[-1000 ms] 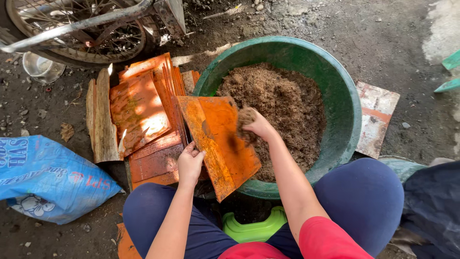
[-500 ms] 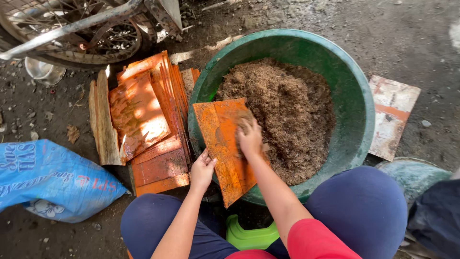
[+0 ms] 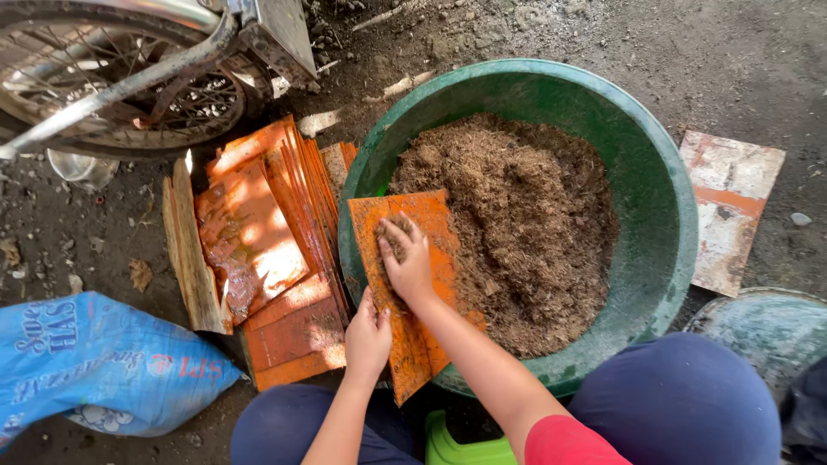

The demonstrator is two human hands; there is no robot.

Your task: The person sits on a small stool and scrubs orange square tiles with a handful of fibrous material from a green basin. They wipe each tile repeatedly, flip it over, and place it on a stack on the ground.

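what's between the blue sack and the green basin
In the head view, a stack of orange boards lies on the ground between the blue sack and the green basin.

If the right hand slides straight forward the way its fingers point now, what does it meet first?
The right hand lies flat on the orange board, fingers toward its far edge. Beyond that edge it would probably first meet the green tub's inner wall, perhaps grazing the brown fibre; depth is unclear.
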